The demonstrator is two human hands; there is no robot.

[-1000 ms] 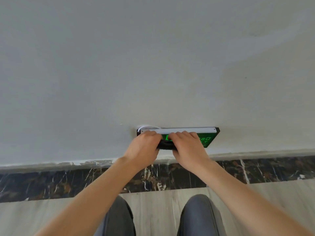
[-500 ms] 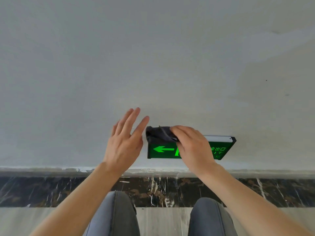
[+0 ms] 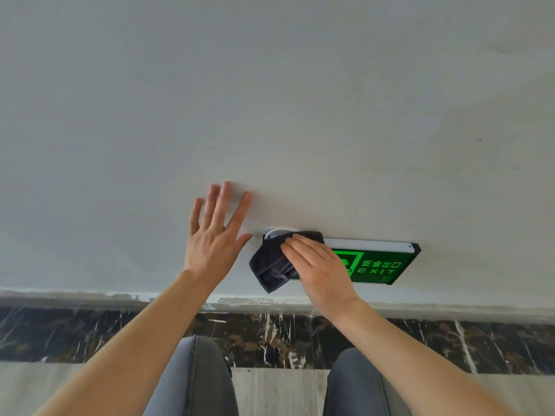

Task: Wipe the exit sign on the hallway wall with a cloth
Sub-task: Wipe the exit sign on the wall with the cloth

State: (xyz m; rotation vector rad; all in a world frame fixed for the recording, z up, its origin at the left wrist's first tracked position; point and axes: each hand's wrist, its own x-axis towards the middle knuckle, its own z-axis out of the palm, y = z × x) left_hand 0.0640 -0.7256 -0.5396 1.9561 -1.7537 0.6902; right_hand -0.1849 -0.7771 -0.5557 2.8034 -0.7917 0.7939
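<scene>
A green lit exit sign (image 3: pixel 378 267) with a black frame and white top edge hangs low on the grey wall, just above the skirting. A dark grey cloth (image 3: pixel 271 265) covers the sign's left end and hangs off its lower left corner. My right hand (image 3: pixel 318 270) lies flat on the cloth, pressing it against the sign's face. My left hand (image 3: pixel 214 232) is left of the sign, fingers spread, palm toward the bare wall, holding nothing. The sign's arrow is hidden under the cloth and hand.
The plain grey wall (image 3: pixel 270 100) fills most of the view. Below it runs a dark marbled skirting (image 3: pixel 90 334), then a pale floor (image 3: pixel 270 391). My two knees in grey trousers (image 3: pixel 198 382) are close to the wall.
My left hand has left the sign and risen onto the wall with fingers spread. The cloth, first bunched at the sign's top left, now drapes over its left end under my right hand.
</scene>
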